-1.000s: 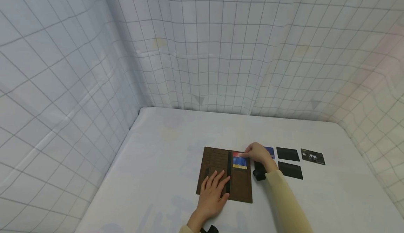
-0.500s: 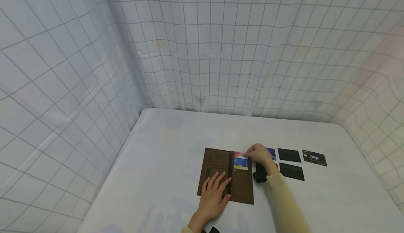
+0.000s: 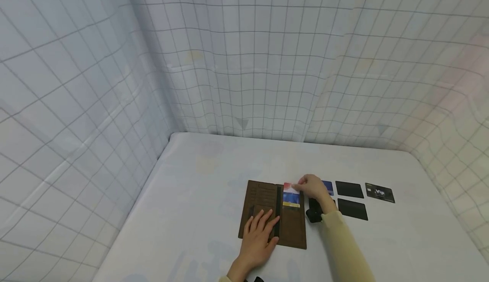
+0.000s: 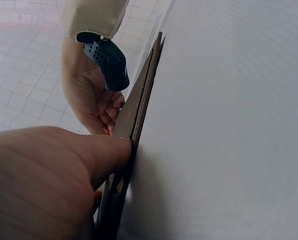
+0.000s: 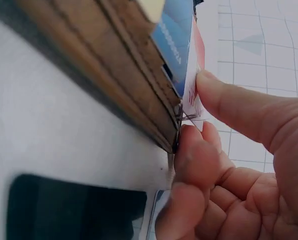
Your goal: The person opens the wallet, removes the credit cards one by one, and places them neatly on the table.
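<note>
An open brown long wallet (image 3: 293, 229) lies flat on the white-covered table. My left hand (image 3: 255, 243) rests spread on its left half, fingers straight, and the thumb sits at the lower edge in the left wrist view. At the top of the wallet's right half, my right hand (image 3: 313, 187) pinches a red-and-white card (image 5: 192, 92) between thumb and fingers. Below that card, a blue card (image 5: 172, 50) with a yellow strip sits in a slot of the wallet. Fingers of the right hand partly cover the red-and-white card's edge.
Right of the wallet lie several cards: a black Vip card (image 3: 380, 192), a black card (image 3: 349, 189), another black card (image 3: 352, 209) and a blue card (image 3: 328, 187). My right forearm and wrist camera (image 3: 314, 215) partly hide one more dark card. Grid-patterned cloth (image 3: 244, 82) surrounds the table.
More of the white part of the pinched card shows above the blue card now. The right hand stays at the wallet's top edge; the left hand has not visibly moved on the wallet.
</note>
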### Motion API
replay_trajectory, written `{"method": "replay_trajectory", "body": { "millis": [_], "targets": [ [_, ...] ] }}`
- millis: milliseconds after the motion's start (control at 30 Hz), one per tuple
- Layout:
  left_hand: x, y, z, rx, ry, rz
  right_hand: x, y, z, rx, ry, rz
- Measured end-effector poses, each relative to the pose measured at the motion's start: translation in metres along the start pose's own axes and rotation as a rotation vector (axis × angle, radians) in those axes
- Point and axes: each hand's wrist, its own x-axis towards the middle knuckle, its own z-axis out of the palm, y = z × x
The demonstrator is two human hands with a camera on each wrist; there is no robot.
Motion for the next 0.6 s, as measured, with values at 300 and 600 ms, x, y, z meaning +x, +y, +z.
{"method": "replay_trajectory", "body": {
  "millis": [300,600],
  "targets": [
    [-0.0018,-0.0012,0.0006,-0.009,0.006,0.01,-0.0028,-0.0024,-0.0009,0.033,-0.002,0.009],
    [-0.0018,0.0004,-0.0012,-0.013,0.05,0.039,-0.0014,-0.0026,0.0008,0.047,0.05,-0.008]
  ]
}}
